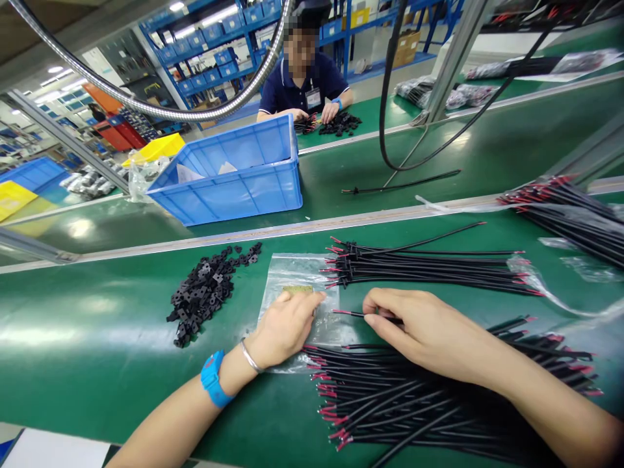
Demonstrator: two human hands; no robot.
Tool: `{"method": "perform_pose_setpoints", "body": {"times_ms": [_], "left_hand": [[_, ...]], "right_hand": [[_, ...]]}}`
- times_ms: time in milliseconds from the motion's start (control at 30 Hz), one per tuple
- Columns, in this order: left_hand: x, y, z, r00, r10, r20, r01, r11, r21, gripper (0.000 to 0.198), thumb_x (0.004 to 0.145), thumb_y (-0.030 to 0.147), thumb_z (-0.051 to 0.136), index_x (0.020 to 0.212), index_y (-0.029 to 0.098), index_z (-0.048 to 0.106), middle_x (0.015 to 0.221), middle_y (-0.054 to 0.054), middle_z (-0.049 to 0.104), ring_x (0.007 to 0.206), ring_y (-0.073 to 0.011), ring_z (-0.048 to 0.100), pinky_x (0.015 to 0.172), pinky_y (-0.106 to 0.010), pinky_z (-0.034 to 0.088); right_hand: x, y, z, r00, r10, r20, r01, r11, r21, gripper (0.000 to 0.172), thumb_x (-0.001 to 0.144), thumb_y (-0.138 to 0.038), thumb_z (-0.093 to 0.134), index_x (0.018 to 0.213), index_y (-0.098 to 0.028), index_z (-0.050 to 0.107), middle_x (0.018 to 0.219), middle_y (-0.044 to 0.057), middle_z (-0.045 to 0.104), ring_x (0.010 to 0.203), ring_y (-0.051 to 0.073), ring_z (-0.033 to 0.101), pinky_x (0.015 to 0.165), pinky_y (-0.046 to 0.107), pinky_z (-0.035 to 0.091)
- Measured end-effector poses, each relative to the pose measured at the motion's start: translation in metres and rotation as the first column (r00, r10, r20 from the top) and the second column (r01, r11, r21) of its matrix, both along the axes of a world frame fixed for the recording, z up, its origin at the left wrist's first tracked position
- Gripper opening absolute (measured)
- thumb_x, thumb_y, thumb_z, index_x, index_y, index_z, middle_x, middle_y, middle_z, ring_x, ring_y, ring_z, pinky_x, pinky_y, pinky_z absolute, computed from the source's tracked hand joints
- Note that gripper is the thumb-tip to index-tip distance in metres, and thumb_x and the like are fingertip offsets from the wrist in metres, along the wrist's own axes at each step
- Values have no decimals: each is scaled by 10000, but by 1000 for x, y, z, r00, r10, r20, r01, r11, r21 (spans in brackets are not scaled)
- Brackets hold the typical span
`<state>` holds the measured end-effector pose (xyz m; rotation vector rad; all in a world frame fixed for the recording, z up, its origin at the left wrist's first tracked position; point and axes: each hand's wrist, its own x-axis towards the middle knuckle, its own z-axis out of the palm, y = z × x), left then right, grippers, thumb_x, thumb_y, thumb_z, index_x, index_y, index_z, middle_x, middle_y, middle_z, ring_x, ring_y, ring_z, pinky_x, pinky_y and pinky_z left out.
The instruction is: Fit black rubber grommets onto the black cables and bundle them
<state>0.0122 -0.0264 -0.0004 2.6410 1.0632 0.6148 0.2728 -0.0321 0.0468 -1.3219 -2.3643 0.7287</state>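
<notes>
Our right hand pinched a thin black wire with a pink tip between thumb and forefinger, the tip lying over a clear plastic bag. Our left hand rested on that bag, fingertips beside small brass-coloured pieces; we could not tell whether they gripped one. A heap of black wires lay under our right wrist on the green table.

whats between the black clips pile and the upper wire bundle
A clear plastic bag lies flat there, left hand resting on it, in the head view.
</notes>
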Motion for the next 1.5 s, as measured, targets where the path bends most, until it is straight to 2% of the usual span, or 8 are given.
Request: {"method": "perform_pose_setpoints", "body": {"times_ms": [67,200,467,600,767,967,1300,1500], "left_hand": [[2,1,0,953,193,235,-158,975,-157,378,845,104,529,1199,228,483,983,-59,641,820,-169,653,801,-345,506],[9,-1,4,597,574,561,-211,787,-580,320,755,193,662,1019,225,483,889,5,565,627,-87,596,628,-238,506],[18,-9,11,431,673,601,-22,674,-739,344,694,216,720,934,215,473,828,37,526,578,-67,595,644,-249,547],[19,-17,5,465,617,635,-91,747,-658,292,744,212,694,942,219,480,822,28,526,623,-88,610,648,-257,559],[16,-27,-1,663,389,639,-305,921,-244,209,789,140,658,926,234,531,820,-7,530,742,-138,586,654,-263,536],[16,-26,2,614,397,683,-314,916,-250,215,804,102,637,932,227,519,857,5,504,695,-100,572,628,-227,548],[8,-24,3,856,50,515,-206,946,251,350,726,-51,630,974,190,574,821,-13,653,764,-130,646,699,-247,559],[10,-25,3,767,167,620,-298,948,114,283,724,-9,660,895,201,576,765,5,627,704,-131,637,634,-257,552]], "right_hand": [[-4,-3,-4,998,-19,-52,22,997,69,156,926,-279,444,841,-235,567,716,-17,611,616,138,555,577,252,400],[-18,-11,-21,995,-19,-102,43,969,241,196,936,-268,445,890,-206,625,745,14,616,629,136,569,606,257,423],[-32,-16,-38,999,-35,10,27,888,460,250,965,-239,421,871,-189,648,694,6,579,605,130,546,562,258,368],[-34,-19,-35,998,-36,60,0,857,516,271,958,-206,417,804,-192,639,655,1,550,577,131,524,545,272,337],[-36,-25,-28,997,-29,74,-15,844,536,286,945,-179,419,748,-190,626,627,-4,522,553,134,510,535,294,317],[-34,-25,-27,998,-52,32,26,843,537,278,949,-194,429,760,-190,632,637,-4,525,561,132,515,534,289,318],[-35,-25,-26,991,-18,-132,85,851,518,196,944,-205,481,859,-165,654,667,-2,565,578,123,536,562,263,383],[-32,-25,-27,989,-14,-146,83,874,479,191,943,-205,483,864,-167,652,670,-3,564,573,125,539,568,268,392]]}}
